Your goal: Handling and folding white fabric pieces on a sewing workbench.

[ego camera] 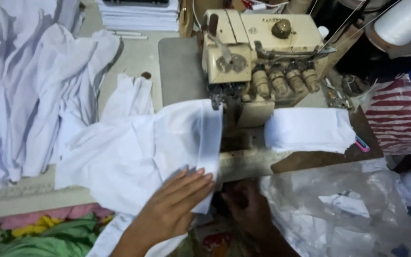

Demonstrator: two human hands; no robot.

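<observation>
My left hand (174,202) lies flat, fingers together, on a piece of white cloth (139,152) spread over the front of the sewing table. The cloth's right edge runs up to the needle area of a cream overlock sewing machine (258,62). My right hand (248,207) is lower, in shadow under the table's front edge, beside the cloth's hanging end; whether it grips anything is hidden.
A big heap of white garments (29,81) fills the left of the table. A folded white stack (308,129) lies right of the machine. A clear plastic bag (338,209) sits at lower right, a white thread cone (403,21) top right, coloured cloth (44,235) at lower left.
</observation>
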